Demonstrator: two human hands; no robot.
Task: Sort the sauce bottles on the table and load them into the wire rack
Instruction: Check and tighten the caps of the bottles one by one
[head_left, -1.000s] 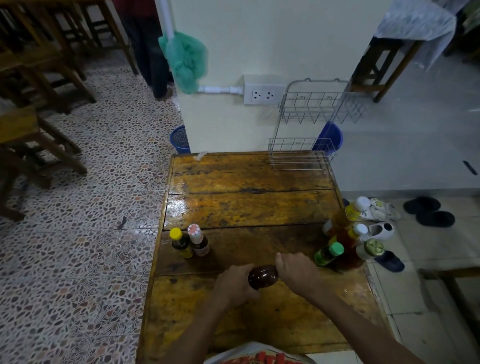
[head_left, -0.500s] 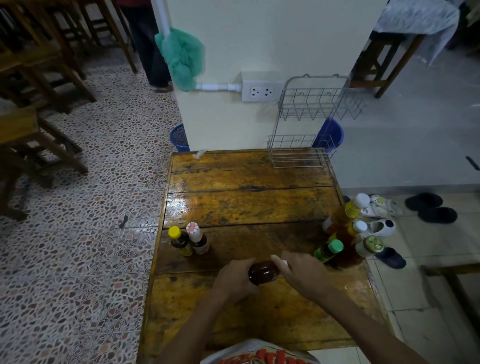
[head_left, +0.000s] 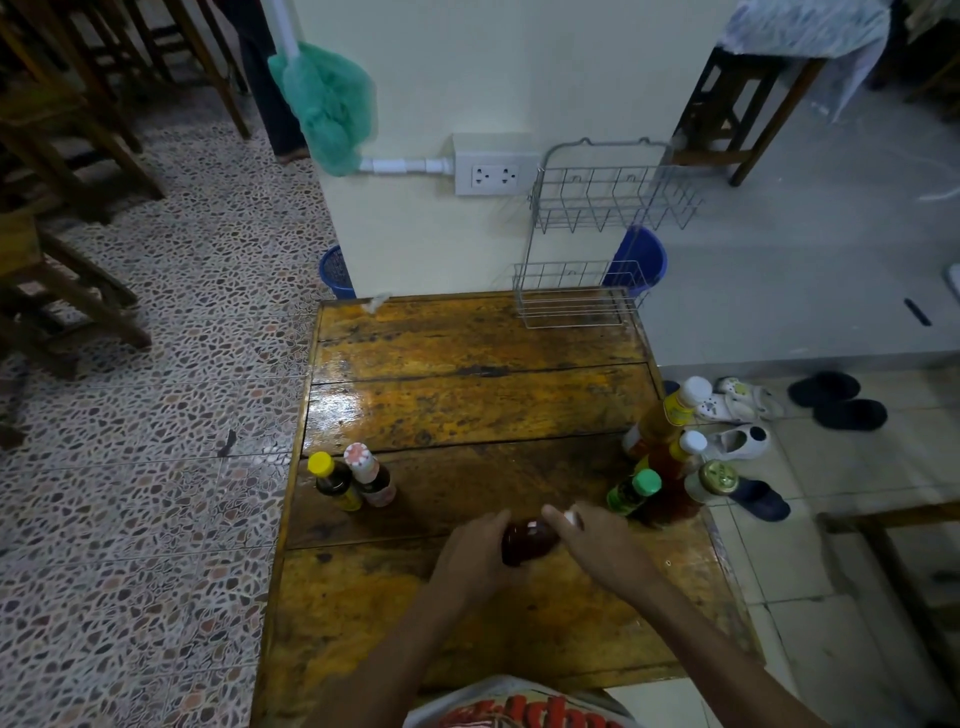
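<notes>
The dark brown glossy sauce bottle (head_left: 527, 540) sits low centre on the worn wooden surface (head_left: 467, 405), gripped between left hand (head_left: 475, 553) and right hand (head_left: 597, 540). Sorting seems underway; next it likely joins a group or the empty silver wire rack (head_left: 576, 306), upper right. Its cap and label are hidden.

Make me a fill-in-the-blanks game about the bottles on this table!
1. Both hands, the left hand and the right hand, hold one dark ____ bottle.
2. The bottle standing at the table's left edge beside the pink-capped one has a ____ cap.
3. The wire rack at the far end of the table holds ____ bottles.
4. The small bottle nearest the right hand has a ____ cap.

Missing words: brown; yellow; no; green
</notes>
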